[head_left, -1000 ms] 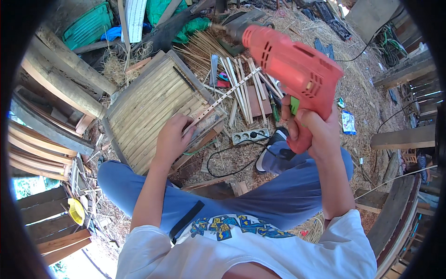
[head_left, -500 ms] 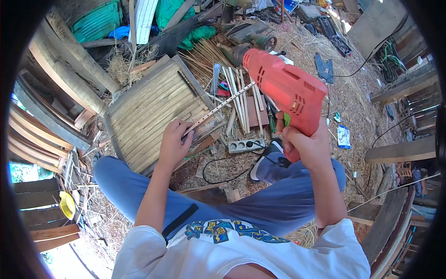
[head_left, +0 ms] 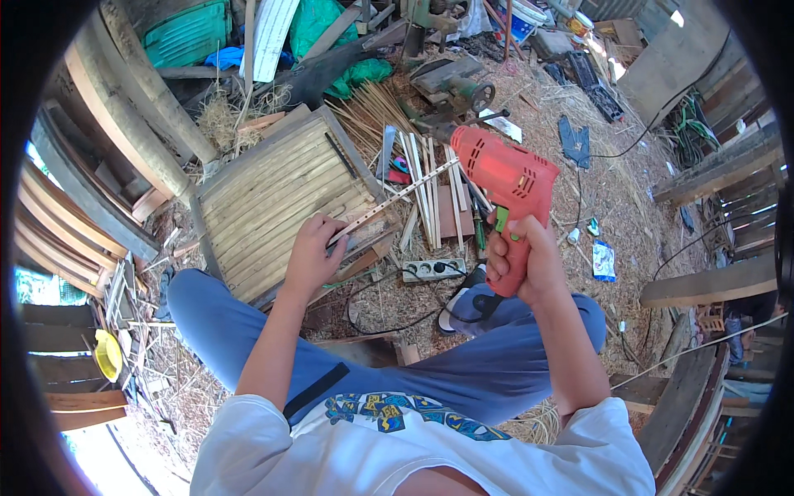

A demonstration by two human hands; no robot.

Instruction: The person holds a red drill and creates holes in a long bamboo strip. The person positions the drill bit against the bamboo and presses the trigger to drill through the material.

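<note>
My right grip round red power drill; left grip pinching slender strip forward-right, hole-dotted already, remainder unclear.

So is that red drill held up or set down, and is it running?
The drill is held up: the right hand grips its handle. Whether it is running, I cannot tell.

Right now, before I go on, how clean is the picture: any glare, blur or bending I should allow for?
Head view: glare washes out the lower-left side; the red drill looks fairly sharp, but its dark chuck blends into the background; the timber at right seems to bow, likely partly fisheye distortion, and the picture's rim falls to black.
</note>
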